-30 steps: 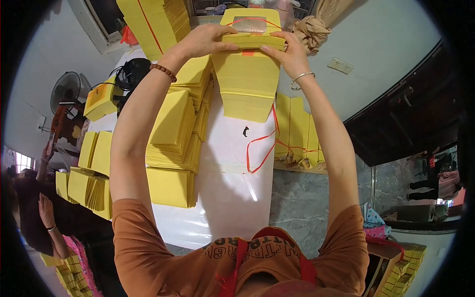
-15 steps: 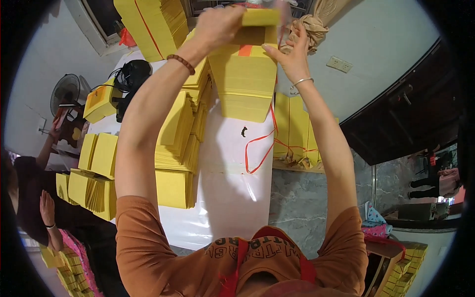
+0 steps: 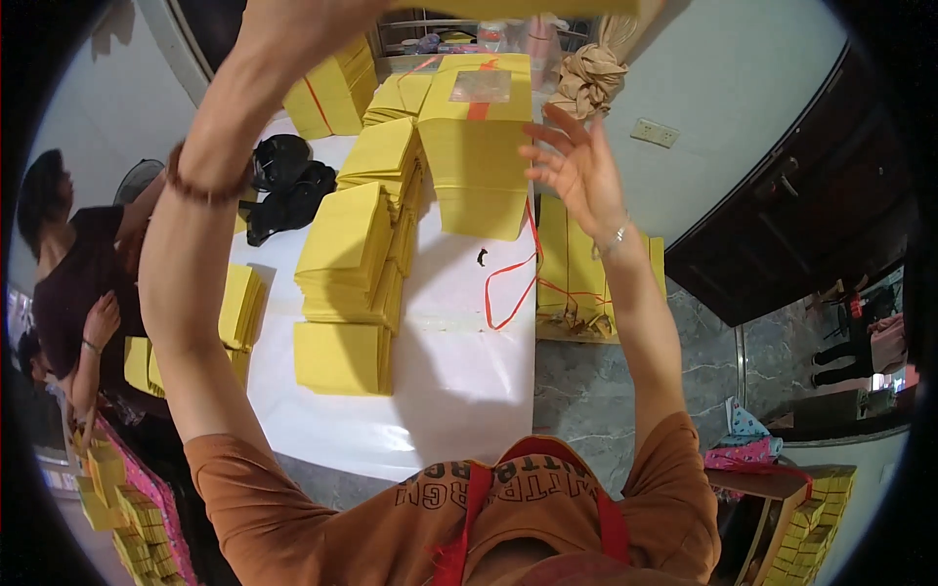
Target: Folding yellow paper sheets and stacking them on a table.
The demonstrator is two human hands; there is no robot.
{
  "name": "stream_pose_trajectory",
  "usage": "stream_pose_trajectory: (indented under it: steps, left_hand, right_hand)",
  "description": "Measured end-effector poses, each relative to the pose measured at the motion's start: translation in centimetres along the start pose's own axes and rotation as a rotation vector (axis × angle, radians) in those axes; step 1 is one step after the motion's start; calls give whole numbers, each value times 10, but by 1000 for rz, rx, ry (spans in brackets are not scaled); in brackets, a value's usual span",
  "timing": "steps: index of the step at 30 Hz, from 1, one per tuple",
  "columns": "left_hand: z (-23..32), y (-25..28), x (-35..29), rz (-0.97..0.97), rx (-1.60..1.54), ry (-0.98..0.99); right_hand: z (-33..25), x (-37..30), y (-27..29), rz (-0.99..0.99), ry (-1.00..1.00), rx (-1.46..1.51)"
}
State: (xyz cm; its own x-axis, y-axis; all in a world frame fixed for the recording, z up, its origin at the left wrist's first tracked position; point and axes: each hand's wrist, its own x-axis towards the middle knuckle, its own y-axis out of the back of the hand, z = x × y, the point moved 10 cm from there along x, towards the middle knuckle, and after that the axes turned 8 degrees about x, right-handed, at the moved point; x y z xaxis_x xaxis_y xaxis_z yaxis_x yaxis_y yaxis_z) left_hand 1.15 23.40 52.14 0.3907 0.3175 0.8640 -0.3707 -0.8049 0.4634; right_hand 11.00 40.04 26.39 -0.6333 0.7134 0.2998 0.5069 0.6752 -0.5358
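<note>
My left hand (image 3: 303, 29), raised at the upper edge, is closed on a yellow paper packet (image 3: 518, 6); the picture's rim cuts off the fingertips and most of the packet. Below it rises a tall yellow paper stack (image 3: 477, 161), tied with a red ribbon (image 3: 478, 110). A shiny clear rectangle (image 3: 480, 87) lies on the stack's top. Beside the stack's right edge is my right hand (image 3: 591, 176), empty, palm showing and fingers spread. A loose loop of red ribbon (image 3: 508, 273) trails from the stack over the white table (image 3: 454, 361).
Several yellow paper piles (image 3: 344, 239) stand along the table's middle. A black bag (image 3: 288, 186) sits behind them. More tied yellow bundles (image 3: 586, 244) stand low at the table's right. Another person (image 3: 98, 254) is at the left. A dark door (image 3: 772, 195) is at the right.
My left hand has lifted up and toward me with the yellow packet, uncovering the stack's top. My right hand has dropped slightly and turned its palm, fingers spreading. The person at left has straightened.
</note>
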Motion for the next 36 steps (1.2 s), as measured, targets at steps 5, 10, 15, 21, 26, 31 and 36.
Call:
stream_pose_trajectory:
  steps: [5, 10, 15, 21, 26, 31, 36]
  left_hand:
    - [75, 3, -88, -283, -110, 87]
    - [157, -11, -210, -323, -166, 123]
    - [216, -50, -303, -470, 29, 81]
    - [270, -55, -373, -562, 114, 53]
    - [281, -88, -437, -810, 20, 275]
    - [217, -86, -533, -470, -535, 1291]
    - [207, -91, -557, -158, -773, 1763]
  right_hand:
    - [24, -100, -19, -205, -38, 386]
    - [114, -213, -19, -156, -233, 1059]
    - [181, -268, -5, 361, -351, 966]
    - [233, -295, 20, 457, -524, 605]
    - [303, -313, 52, 140, -625, 758]
    - [290, -313, 56, 543, -650, 389]
    - [301, -307, 61, 534, -629, 513]
